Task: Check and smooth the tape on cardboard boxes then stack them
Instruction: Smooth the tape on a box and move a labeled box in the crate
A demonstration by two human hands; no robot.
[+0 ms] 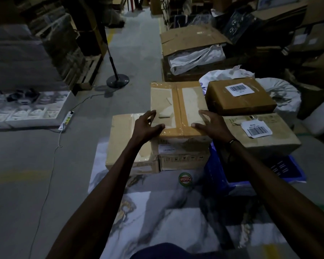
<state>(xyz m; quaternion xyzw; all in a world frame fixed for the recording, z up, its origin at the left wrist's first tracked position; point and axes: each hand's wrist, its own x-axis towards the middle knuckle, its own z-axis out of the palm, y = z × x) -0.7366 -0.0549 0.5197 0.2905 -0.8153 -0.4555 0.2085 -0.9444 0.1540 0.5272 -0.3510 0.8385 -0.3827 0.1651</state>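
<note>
Both the left hand (148, 126) and right hand (211, 126) lie spread, gripping nothing, on the top box (178, 109); a hard push could slide it off the lower box (131, 146); its tape (177, 107) could wrinkle.

— What is on the grey floor (138, 53)?
— A marble-print sheet (176, 212) lies in the middle. Cardboard boxes (131, 146) sit on it. At ten o'clock stands a round fan base (117, 81). At nine o'clock lies a power strip (66, 119).
</note>
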